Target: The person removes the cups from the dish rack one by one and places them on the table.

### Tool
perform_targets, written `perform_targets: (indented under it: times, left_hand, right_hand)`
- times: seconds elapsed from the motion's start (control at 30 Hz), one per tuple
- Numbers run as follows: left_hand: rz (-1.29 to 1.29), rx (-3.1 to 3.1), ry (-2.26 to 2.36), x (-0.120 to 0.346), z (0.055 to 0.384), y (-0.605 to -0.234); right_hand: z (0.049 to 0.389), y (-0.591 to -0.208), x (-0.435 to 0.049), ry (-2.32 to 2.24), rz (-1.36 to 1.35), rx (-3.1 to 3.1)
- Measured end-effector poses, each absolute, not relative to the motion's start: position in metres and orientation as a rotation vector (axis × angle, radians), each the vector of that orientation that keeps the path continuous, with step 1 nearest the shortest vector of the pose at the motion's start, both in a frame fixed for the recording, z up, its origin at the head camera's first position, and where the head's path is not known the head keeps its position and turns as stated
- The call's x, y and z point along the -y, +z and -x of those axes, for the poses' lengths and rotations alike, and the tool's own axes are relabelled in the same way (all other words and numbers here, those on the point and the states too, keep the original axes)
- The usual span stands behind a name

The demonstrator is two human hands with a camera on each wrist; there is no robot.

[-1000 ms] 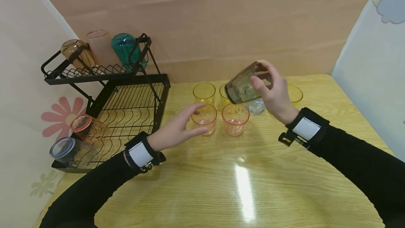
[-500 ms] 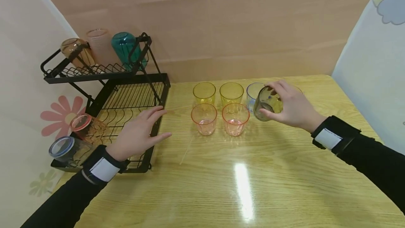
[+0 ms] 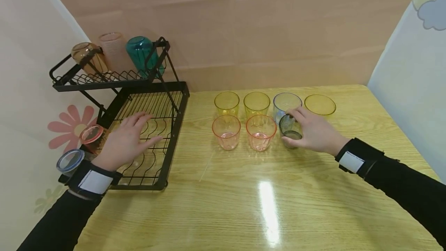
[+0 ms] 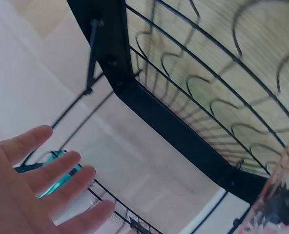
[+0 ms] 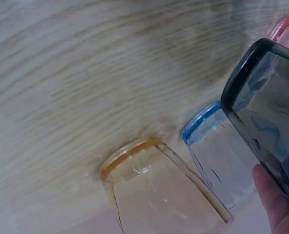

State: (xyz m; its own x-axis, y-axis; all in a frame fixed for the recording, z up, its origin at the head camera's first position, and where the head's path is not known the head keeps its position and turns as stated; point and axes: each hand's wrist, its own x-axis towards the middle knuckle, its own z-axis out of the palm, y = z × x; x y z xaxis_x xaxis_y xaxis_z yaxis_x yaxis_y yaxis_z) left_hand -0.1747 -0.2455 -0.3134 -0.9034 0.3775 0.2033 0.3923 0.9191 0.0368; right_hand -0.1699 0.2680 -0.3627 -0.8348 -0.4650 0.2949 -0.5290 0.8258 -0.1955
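My right hand (image 3: pixel 315 133) grips a grey glass (image 3: pixel 292 131), thumb on the near side and fingers on the far side. The glass stands upright, mouth up, right of two pink glasses (image 3: pixel 260 136) and in front of a blue-rimmed glass (image 3: pixel 287 102). In the right wrist view the grey glass (image 5: pixel 276 112) has one fingertip against its side. Over the lower tier of a black dish rack (image 3: pixel 174 136), my left hand (image 3: pixel 125 142) is held with fingers spread and nothing in it. Below it at the rack's left lean a red-rimmed glass (image 3: pixel 91 134) and a blue-rimmed glass (image 3: pixel 70 162).
Behind the pink glasses stand two yellow glasses (image 3: pixel 226 105), and another yellow-rimmed glass (image 3: pixel 320 105) is at the back right. A brown glass (image 3: pixel 88 55), a frosted pink glass (image 3: pixel 115 51) and a teal glass (image 3: pixel 141 51) are on the upper tier. A wall backs the table (image 3: pixel 216 204).
The grey glass, tilted in the air a second ago, has come down upright in my right hand beside the pink glasses. My left hand has moved left from the pink glass to the rack.
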Motion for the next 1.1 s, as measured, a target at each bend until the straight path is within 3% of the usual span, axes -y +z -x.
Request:
perform_targets:
  times: [0.53, 1.1]
  left_hand:
    - [0.241, 2.769, -0.018, 0.264, 0.188, -0.306]
    - [-0.162, 2.964, 0.031, 0.319, 0.217, -0.301]
  right_hand:
    - [0.162, -0.372, -0.275, 0.469, -0.621, 2.923]
    - [0.174, -0.310, -0.263, 0.317, -0.732, 2.750]
